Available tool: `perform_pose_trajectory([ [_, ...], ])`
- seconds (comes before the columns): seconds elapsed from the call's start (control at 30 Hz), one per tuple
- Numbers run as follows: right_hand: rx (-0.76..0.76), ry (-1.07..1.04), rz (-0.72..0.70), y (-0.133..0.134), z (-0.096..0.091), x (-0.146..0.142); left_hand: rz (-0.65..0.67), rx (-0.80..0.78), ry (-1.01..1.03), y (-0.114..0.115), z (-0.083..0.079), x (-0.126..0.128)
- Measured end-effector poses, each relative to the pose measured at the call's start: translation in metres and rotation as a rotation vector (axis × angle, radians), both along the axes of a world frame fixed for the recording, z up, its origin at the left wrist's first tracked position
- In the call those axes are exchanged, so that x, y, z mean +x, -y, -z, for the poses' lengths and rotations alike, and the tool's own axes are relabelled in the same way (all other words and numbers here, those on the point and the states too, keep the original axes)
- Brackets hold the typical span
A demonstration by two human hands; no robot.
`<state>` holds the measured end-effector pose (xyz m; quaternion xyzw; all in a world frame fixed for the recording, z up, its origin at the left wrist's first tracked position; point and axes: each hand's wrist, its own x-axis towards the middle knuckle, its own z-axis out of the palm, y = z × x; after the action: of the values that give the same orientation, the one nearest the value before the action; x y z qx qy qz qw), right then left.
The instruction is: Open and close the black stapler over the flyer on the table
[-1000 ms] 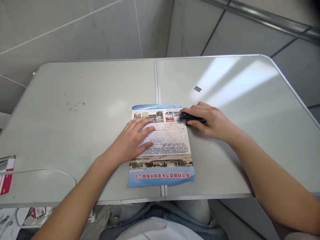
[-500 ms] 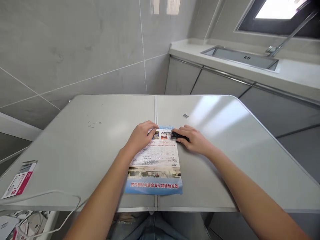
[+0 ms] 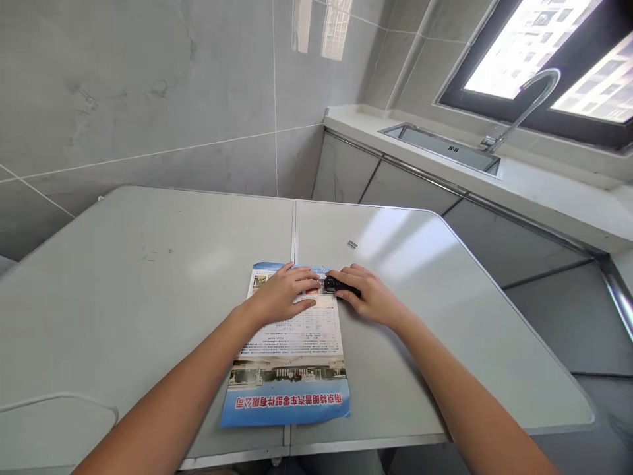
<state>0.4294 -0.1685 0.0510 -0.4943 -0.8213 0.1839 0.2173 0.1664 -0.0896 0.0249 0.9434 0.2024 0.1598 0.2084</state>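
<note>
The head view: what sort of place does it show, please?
Probably a kitchen: a sink is set into a white counter, a curved tap rises beside it, and cabinets line the space below.

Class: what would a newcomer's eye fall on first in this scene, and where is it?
Most likely the printed leaflet, low in the centre on the pale table, the left hand resting on its upper part. Next, the black stapler in the right hand, at the leaflet's upper right edge. Beyond, the bright window at upper right stands out.
</note>
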Motion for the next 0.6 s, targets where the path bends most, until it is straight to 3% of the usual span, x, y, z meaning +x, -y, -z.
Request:
perform_pose_trajectory([
  [0.6, -0.007, 0.166, 0.052, 0.002, -0.004, -0.003, -0.026, -0.054, 0.027, -0.006, 0.012, 0.001],
])
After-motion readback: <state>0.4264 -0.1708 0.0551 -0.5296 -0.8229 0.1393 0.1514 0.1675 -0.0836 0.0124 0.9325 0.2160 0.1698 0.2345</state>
